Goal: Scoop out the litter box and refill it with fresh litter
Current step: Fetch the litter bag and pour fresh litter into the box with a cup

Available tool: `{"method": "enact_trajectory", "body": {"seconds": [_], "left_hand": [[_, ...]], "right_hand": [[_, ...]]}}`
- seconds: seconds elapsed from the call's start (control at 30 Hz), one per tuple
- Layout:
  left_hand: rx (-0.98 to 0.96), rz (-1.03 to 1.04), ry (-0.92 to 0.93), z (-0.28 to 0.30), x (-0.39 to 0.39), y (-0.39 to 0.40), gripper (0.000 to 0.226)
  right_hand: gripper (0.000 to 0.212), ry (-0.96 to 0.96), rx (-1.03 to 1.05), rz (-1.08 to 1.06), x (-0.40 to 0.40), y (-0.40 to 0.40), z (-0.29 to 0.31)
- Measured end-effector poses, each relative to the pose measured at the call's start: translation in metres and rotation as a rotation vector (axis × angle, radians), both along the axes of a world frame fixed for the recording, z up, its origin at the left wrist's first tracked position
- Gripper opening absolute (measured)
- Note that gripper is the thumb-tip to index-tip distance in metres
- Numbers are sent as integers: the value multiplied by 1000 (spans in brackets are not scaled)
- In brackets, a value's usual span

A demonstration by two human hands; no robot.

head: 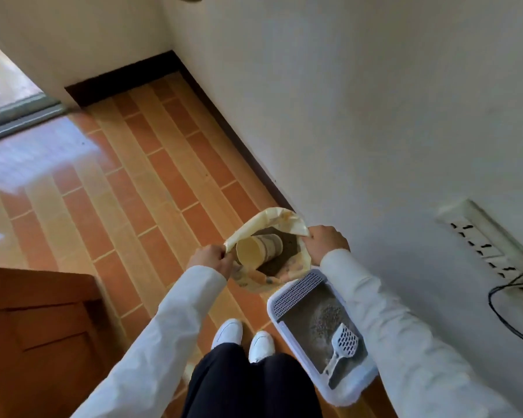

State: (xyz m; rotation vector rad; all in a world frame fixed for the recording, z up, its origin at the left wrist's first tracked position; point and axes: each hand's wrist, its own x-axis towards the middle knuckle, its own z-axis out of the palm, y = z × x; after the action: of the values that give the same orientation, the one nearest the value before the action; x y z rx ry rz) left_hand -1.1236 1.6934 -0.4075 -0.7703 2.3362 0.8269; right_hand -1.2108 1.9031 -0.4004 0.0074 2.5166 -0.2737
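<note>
A cream-yellow litter bag [272, 220] stands open on the tiled floor by the wall. My left hand [213, 260] grips its left rim and my right hand [325, 244] grips its right rim, holding the mouth apart. Inside lie a yellow plastic cup [255, 251] on its side and dark litter [290, 251]. Just nearer me sits the white litter box [357, 386] with grey litter in it. A white slotted scoop [343, 346] rests in the box, handle toward me.
The white wall runs along the right, with a power strip [480, 242] and a black cable [501, 309] on it. A brown wooden cabinet [43, 333] stands at lower left. My white shoes [243, 339] are beside the box. A sliding door track [18, 122] lies far left.
</note>
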Motion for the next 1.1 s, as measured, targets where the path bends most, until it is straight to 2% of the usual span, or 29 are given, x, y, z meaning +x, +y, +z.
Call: {"method": "enact_trajectory", "body": {"seconds": [0.13, 0.27, 0.5, 0.6, 0.7, 0.83, 1.1], "left_hand": [[7, -14, 27, -106, -28, 0, 35], [10, -60, 71, -211, -49, 5, 26], [-27, -122, 209, -343, -52, 22, 37], [28, -137, 285, -378, -41, 30, 41], [64, -144, 396, -397, -37, 35, 44], [60, -172, 515, -410, -32, 42, 46], [98, -178, 651, -426, -22, 47, 48]], "right_hand": [[30, 26, -36, -43, -24, 1, -109], [30, 62, -60, -69, -45, 8, -213], [28, 213, -33, 12, -58, 25, -336], [33, 252, -35, 38, -49, 34, -369], [43, 288, -130, 8, -40, 42, -388], [40, 324, -197, 50, -29, 50, -396], [22, 904, -367, 162, 11, 44, -407]]}}
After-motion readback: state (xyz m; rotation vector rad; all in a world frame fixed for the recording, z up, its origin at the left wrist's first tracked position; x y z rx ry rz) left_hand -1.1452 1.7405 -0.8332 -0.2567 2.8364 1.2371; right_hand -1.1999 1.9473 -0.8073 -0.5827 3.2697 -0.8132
